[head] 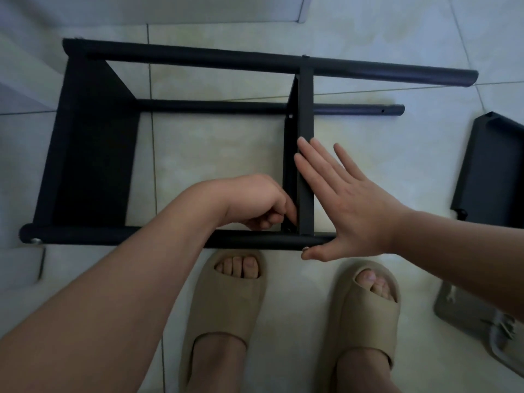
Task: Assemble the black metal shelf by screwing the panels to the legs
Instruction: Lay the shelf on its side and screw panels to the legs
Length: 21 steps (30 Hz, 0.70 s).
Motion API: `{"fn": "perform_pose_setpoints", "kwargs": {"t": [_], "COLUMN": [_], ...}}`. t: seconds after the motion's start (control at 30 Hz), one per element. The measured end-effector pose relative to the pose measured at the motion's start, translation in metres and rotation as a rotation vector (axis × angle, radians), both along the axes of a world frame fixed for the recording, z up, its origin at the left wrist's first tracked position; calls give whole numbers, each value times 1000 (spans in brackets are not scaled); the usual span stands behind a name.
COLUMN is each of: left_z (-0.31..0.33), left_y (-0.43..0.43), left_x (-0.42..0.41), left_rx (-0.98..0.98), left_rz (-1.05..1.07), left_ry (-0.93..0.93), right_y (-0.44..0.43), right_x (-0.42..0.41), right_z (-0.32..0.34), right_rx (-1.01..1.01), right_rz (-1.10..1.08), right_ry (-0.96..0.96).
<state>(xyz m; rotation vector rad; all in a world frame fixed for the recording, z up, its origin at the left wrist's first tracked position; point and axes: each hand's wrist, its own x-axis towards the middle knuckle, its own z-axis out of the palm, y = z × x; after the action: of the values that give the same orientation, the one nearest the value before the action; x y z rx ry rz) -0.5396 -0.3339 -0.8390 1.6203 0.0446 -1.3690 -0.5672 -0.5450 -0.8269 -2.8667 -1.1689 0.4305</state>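
Note:
The black metal shelf lies on its side on the tiled floor. One panel (93, 143) is fixed at the left end of the round legs, and a second panel (305, 109) stands across them near the middle. My left hand (261, 205) is curled against the inner corner of that middle panel, where it meets the near leg (113, 236), fingertips pinched at a small screw (287, 230). My right hand (348, 205) is flat and spread, pressed against the panel's right face with the thumb under the near leg. A loose third panel (490, 171) lies at the right.
My two feet in beige slides (226, 307) stand just below the near leg. The far legs (255, 62) stretch across the top of the view. A grey bag-like object (482, 316) lies at the lower right. Pale floor tiles surround the frame.

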Motion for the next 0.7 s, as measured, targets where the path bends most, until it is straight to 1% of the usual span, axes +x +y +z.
{"fn": "perform_pose_setpoints", "kwargs": {"t": [0.1, 0.2, 0.37, 0.57, 0.7], "left_z": [-2, -6, -10, -9, -8], "left_y": [6, 15, 17, 16, 14], "left_x": [3, 7, 7, 7, 10], "left_rx": [14, 21, -65, -143, -108], "left_rz": [117, 199, 236, 298, 288], "left_ry": [65, 48, 86, 131, 129], "right_y": [2, 2, 1, 1, 2], "right_x": [1, 0, 0, -1, -2], "right_z": [0, -1, -3, -3, 1], "right_rx": [-2, 6, 48, 29, 9], "right_rz": [-5, -13, -13, -16, -20], "right_ry": [16, 30, 20, 20, 30]}}
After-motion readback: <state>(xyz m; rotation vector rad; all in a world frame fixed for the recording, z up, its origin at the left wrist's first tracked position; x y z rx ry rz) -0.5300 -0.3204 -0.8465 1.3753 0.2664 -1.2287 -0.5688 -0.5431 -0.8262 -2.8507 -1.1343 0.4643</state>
